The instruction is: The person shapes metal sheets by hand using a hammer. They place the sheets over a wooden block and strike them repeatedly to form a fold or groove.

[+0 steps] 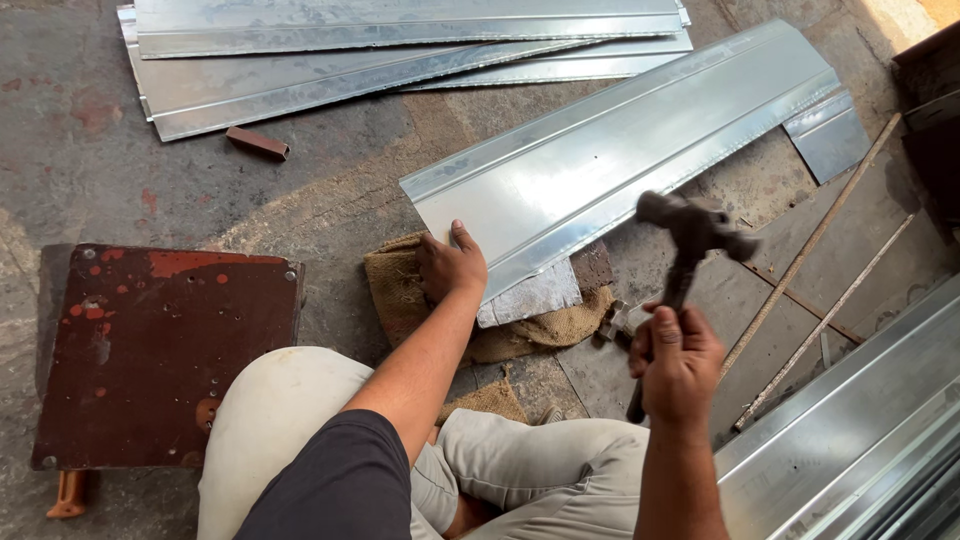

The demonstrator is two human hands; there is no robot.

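Rust-brown metal plate (165, 350), flat and pitted with rivets, is seen at the left on the concrete floor (70, 150). Beside it, burlap (400, 290), coarse and folded, lies under the near end of a long, ribbed, shiny sheet (620, 150). That end is pressed flat by the left hand (450, 265), fingers spread. Further right, a dark hammer (695, 235) is raised just beside the sheet's edge, its handle clamped in the right hand (675, 360). Thin rusty rods (820, 240) lie slanted beyond.
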